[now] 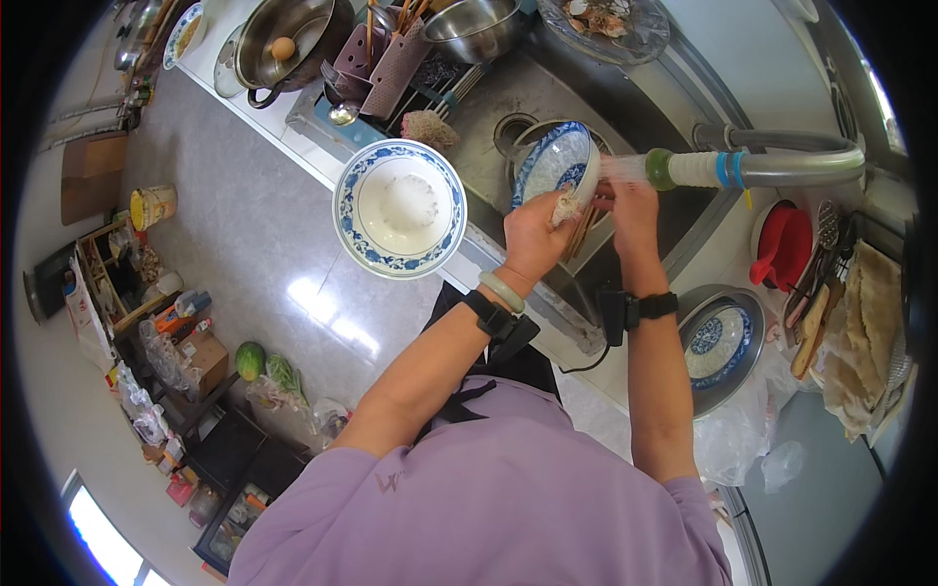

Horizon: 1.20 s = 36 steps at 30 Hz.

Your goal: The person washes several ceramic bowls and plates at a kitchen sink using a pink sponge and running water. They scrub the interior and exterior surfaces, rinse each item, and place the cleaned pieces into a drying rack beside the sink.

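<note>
My left hand grips the near rim of a blue-and-white bowl, which is tilted over the sink. A pale, netted scrubber is bunched at its fingers. My right hand is close to the bowl's outer side, its fingertips partly hidden. Water streams sideways from a green-tipped faucet nozzle onto the bowl and right hand. Below the bowl, several chopsticks show between my hands; what holds them is hidden. Under the bowl is a round metal vessel, mostly covered.
A large blue-rimmed bowl rests by the counter's front edge. Beyond are a brown scrubber, a utensil caddy, a steel basin and a pot holding an egg. A metal basin with a patterned dish stands right.
</note>
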{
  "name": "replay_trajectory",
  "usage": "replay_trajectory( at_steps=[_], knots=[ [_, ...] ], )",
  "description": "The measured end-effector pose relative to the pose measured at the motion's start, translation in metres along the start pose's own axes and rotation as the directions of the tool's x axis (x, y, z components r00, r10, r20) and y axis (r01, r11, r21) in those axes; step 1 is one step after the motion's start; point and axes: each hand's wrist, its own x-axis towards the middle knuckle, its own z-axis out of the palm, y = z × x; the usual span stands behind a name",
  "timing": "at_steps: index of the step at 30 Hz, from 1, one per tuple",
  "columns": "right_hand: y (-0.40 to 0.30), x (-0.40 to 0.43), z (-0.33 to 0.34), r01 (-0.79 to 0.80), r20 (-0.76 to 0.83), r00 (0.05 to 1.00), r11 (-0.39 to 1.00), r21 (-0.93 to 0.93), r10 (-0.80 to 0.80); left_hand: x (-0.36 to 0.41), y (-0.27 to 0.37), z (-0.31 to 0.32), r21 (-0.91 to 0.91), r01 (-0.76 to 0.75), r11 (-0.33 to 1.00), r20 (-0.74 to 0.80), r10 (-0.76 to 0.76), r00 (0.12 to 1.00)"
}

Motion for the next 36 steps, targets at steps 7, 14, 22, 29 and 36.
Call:
replay_trajectory(
  at_steps=[7, 14, 22, 29, 36],
  knots=[
    [0.000, 0.003, -0.021, -0.050, -0.226, 0.974, 0.984, -0.168, 0.011, 0.003, -0.003, 0.002, -0.003, 0.023, 1.000, -0.005, -0.023, 1.000],
    [-0.013, -0.029, 0.014, -0.249, 0.119, 0.967, 0.941, 0.229, 0.227, -0.006, 0.006, 0.014, 0.108, -0.162, 0.981, 0.009, 0.162, 0.987],
    [-0.024, -0.022, -0.045, -0.148, 0.078, 0.988, 0.945, 0.291, 0.131, -0.004, -0.015, 0.004, 0.291, -0.531, 0.796, 0.388, 0.409, 0.826],
    [0.013, -0.039, -0.003, 0.065, -0.161, 0.987, 0.864, 0.500, 0.019, 0.002, 0.019, 0.024, 0.072, 0.011, 0.997, 0.525, -0.048, 0.850],
    [-0.008, -0.046, -0.031, -0.008, -0.110, 0.993, 0.937, 0.349, 0.049, -0.005, -0.021, 0.019, 0.128, -0.552, 0.824, 0.361, 0.480, 0.799]
  ],
)
